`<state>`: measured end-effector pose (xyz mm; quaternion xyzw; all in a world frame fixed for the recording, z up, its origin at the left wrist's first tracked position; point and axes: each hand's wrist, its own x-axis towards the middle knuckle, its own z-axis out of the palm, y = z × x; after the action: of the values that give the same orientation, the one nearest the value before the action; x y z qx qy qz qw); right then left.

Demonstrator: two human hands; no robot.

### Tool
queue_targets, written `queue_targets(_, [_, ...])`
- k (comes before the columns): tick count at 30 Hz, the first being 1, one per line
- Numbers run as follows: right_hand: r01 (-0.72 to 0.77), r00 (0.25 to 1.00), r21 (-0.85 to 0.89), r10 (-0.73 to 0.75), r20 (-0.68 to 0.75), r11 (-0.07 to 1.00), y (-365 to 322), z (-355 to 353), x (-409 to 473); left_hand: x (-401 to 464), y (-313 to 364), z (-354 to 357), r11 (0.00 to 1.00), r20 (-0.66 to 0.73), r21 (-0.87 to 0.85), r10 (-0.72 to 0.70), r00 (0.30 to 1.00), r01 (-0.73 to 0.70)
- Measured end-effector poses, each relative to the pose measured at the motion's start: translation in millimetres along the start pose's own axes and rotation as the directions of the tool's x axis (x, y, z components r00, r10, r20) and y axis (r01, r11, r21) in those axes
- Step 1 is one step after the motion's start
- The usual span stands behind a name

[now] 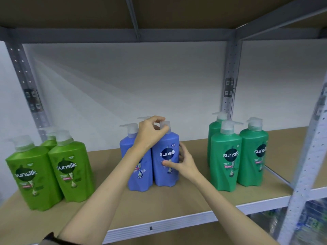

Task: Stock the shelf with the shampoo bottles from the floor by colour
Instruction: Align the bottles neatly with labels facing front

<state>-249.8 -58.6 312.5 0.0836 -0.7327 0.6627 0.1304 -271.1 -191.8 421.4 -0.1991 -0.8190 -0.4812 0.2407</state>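
Your two forearms reach in over the front edge of the shelf (159, 225) toward the blue group at its middle. Your left hand (150, 133) is up at the pump of the front-right blue bottle (166, 156), its fingers (165, 129) curled round and pinching the pump head. Your right hand (185, 161) holds that bottle's body from its right side, thumb across the label and fingers wrapped behind.

Judging by how things stand, sorting is well along. Left of the blue bottle stand three light green bottles (70, 170), well apart from it. Just beside it on the left is a second blue bottle (138, 167), with another pump showing behind. Right of it stand three dark green bottles (226, 160). Each colour keeps its own cluster. The floor is out of view, so you cannot tell how many bottles remain. The bottle in hand appears set down, probably being squared up.
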Motion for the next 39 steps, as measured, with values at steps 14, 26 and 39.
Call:
queue_targets(14, [0.014, 1.000, 0.016, -0.014, 0.004, 1.000, -54, -20, 13, -75, -50, 1, 0.734, -0.225, 0.647, 0.444, 0.867, -0.208])
queue_targets(26, [0.028, 0.970, -0.220, 0.026, 0.241, 0.975, -105, -12, 38, -68, -48, 18, 0.843, -0.291, 0.537, 0.203, 0.935, -0.016])
queue_targets(39, [0.016, 0.997, -0.063, -0.011, 0.076, 0.998, -98, 4, 42, -66, -48, 20, 0.867, -0.336, 0.498, 0.199, 0.921, -0.006])
